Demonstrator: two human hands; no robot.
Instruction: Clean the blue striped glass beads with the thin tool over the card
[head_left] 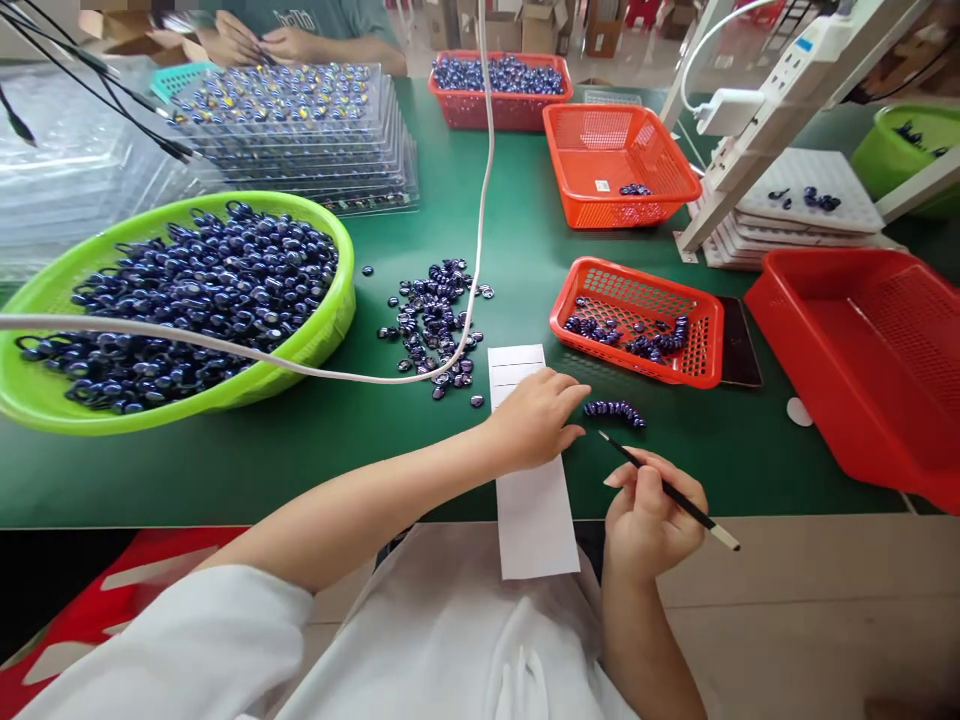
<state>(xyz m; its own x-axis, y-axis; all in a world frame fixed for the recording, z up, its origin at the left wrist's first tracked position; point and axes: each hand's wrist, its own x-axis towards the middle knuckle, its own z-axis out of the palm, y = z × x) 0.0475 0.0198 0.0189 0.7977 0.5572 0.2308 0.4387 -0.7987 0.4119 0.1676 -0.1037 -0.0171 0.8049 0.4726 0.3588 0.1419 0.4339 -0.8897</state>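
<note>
My left hand (536,420) lies over a white paper strip (536,525) with thin dark lines near its far end. Its thumb and forefinger are apart, close to the left end of a curved row of shiny dark blue-purple beads (615,412), and nothing shows between them. My right hand (656,510) is closed around a thin black pen-like tool (679,497) with a pale end. The tool's fine tip points at the green table just below the bead row, apart from it. Loose dark bead pieces (435,320) are scattered left of the paper.
A green basket (341,330) heaped with dark looped pieces stands left. Red baskets (559,330), (585,215) hold some beads; a large red bin (847,400) is right. A white cable (484,180) crosses the table. Clear trays (375,165) and another person's hands (289,45) are at the back.
</note>
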